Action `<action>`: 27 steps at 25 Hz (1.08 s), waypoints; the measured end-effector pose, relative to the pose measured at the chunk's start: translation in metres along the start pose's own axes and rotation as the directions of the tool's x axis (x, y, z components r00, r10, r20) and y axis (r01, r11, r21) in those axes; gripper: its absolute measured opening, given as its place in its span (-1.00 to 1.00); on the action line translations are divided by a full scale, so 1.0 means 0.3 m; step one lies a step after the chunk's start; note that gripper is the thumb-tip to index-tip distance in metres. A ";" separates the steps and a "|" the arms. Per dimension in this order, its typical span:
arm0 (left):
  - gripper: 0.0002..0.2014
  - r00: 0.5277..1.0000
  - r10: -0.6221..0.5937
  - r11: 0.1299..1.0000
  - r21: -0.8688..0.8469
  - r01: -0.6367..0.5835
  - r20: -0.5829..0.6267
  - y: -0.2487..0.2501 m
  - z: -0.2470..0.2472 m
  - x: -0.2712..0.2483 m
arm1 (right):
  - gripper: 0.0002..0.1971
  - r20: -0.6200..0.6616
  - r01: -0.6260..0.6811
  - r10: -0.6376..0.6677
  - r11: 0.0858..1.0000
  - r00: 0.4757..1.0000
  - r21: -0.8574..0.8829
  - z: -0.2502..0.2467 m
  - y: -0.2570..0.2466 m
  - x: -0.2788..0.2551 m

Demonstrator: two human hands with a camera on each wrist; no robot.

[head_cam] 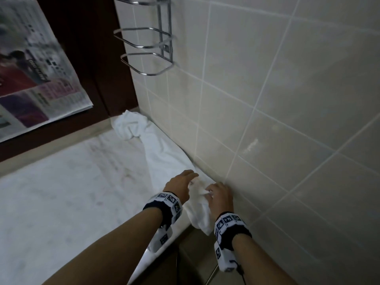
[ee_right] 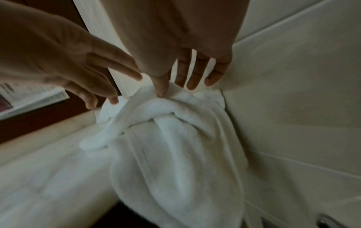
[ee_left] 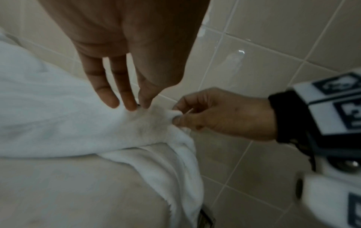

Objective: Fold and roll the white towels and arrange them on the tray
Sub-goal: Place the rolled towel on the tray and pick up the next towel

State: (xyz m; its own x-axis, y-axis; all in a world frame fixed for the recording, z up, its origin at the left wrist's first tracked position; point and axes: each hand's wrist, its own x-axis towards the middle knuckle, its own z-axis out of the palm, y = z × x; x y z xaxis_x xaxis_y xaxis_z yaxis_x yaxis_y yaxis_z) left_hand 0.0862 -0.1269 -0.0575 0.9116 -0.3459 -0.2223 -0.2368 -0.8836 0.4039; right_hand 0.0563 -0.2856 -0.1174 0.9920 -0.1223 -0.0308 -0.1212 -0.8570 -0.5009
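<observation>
White terry towel [head_cam: 164,153] lies crumpled along the right edge of the pale marble surface [head_cam: 61,192], against the glossy tiled wall [head_cam: 287,99]; its near end hangs over the front edge. Right hand [head_cam: 221,197] grip pinches a fold at the near end. Left hand [head_cam: 180,185] grip released, fingers straight, fingertips [ee_left: 129,106] touching cloth. Open surface to the left.

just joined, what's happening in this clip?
A person is working on a white towel strung out along a marble counter against the tiled wall. The right hand pinches the towel's near end, which droops over the counter edge; the left hand reaches in beside it, fingers straight, tips at the cloth. The far end lies crumpled in the corner. Nothing is folded or rolled yet, and no tray is in view.
</observation>
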 end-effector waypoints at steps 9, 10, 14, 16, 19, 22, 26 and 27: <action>-0.93 0.849 0.041 0.999 0.004 -0.045 -0.527 -0.172 -0.483 -0.192 | -0.92 -0.132 0.398 -0.376 0.874 0.917 0.278 -0.300 -0.459 0.087; -0.94 0.780 0.005 1.000 0.009 0.001 -0.626 -0.211 -0.589 -0.253 | -0.92 -0.157 0.447 -0.419 0.856 0.894 0.260 -0.340 -0.547 0.111; -0.81 0.551 -0.086 0.978 0.037 0.207 -0.830 -0.346 -1.014 -0.600 | -0.92 -0.278 0.640 -0.580 0.733 0.766 0.232 -0.594 -1.013 0.131; -0.81 0.449 -0.063 0.960 0.068 0.271 -0.891 -0.386 -1.177 -0.757 | -0.93 -0.310 0.713 -0.646 0.668 0.698 0.212 -0.724 -1.220 0.124; -0.70 0.381 -0.073 0.930 0.075 0.360 -0.922 -0.414 -1.386 -0.960 | -0.96 -0.348 0.774 -0.700 0.616 0.624 0.149 -0.875 -1.447 0.119; -0.66 0.373 -0.139 0.879 0.060 0.473 -0.917 -0.439 -1.550 -1.115 | -0.95 -0.372 0.805 -0.733 0.589 0.569 0.071 -0.973 -1.597 0.117; -0.65 0.271 -0.202 0.809 -0.004 0.588 -0.941 -0.446 -1.692 -1.276 | -0.88 -0.389 0.830 -0.760 0.557 0.521 0.025 -1.061 -1.756 0.102; -0.60 0.238 -0.204 0.782 -0.012 0.624 -0.950 -0.440 -1.718 -1.306 | -0.87 -0.403 0.829 -0.752 0.559 0.521 0.027 -1.079 -1.780 0.098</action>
State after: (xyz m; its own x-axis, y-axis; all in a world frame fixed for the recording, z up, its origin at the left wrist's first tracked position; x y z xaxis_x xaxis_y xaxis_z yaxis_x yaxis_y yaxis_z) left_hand -0.0665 0.2879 0.4334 0.5843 0.3978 0.7074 0.3875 -0.9026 0.1875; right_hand 0.1388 0.0064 0.4293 0.5939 0.3790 0.7097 0.7552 -0.5668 -0.3292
